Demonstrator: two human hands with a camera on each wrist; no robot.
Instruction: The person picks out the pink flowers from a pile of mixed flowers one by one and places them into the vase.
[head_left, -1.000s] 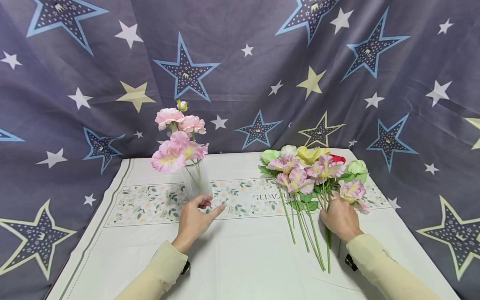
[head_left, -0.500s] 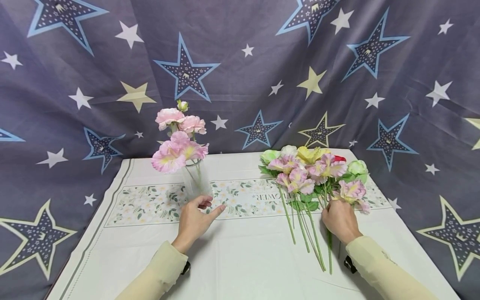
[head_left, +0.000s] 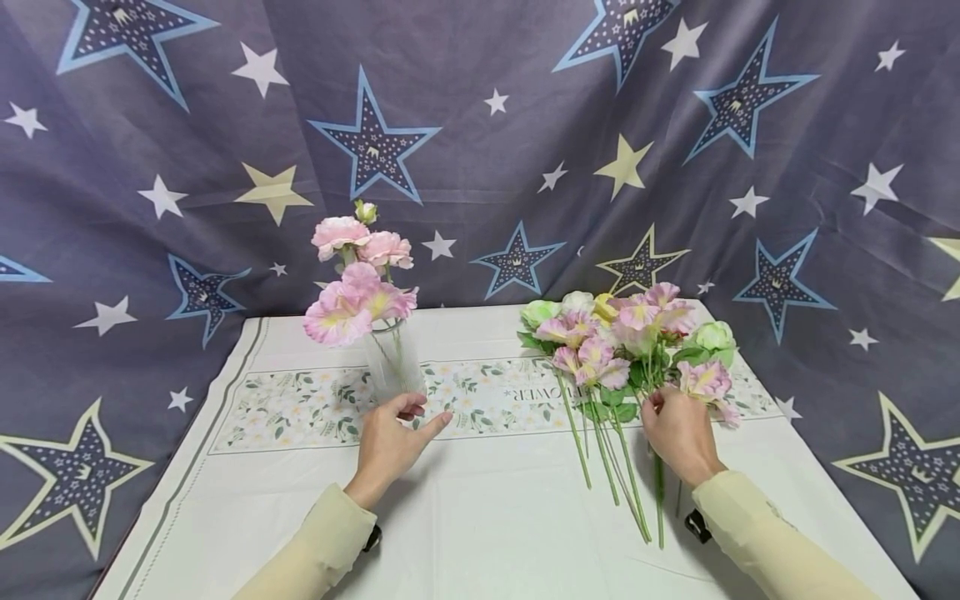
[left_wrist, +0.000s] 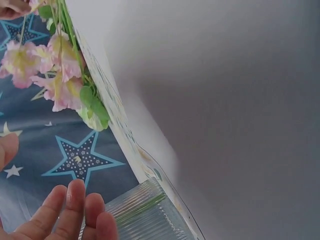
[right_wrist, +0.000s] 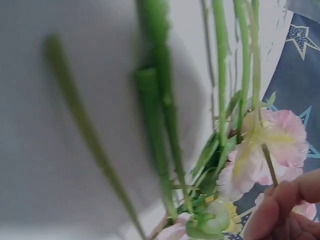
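Note:
On the left of the head view a clear ribbed vase (head_left: 393,362) stands upright with pink artificial flowers (head_left: 360,304) in it. My left hand (head_left: 388,446) is beside its base, fingers relaxed and slightly bent, thumb apart. The left wrist view shows those fingers (left_wrist: 75,210) spread in front of the vase's ribbed wall (left_wrist: 150,205). At the right, my right hand (head_left: 681,433) pinches the stem of a pink-and-yellow artificial flower (head_left: 652,315). Thumb and fingertips meet on that thin stem (right_wrist: 270,167) in the right wrist view. The bloom is raised over the other flowers.
Several loose artificial flowers lie around the right hand, including pink blooms (head_left: 592,358), a green one (head_left: 714,335) and a white one (head_left: 577,302). Their green stems (head_left: 626,475) point toward the front. A white tablecloth (head_left: 510,517) covers the table; a starry curtain (head_left: 465,167) hangs behind.
The pink-and-yellow flower in my right hand has risen and tipped up, covering more of the yellow and red blooms. My right fingers have shifted slightly upward. The left hand stays put.

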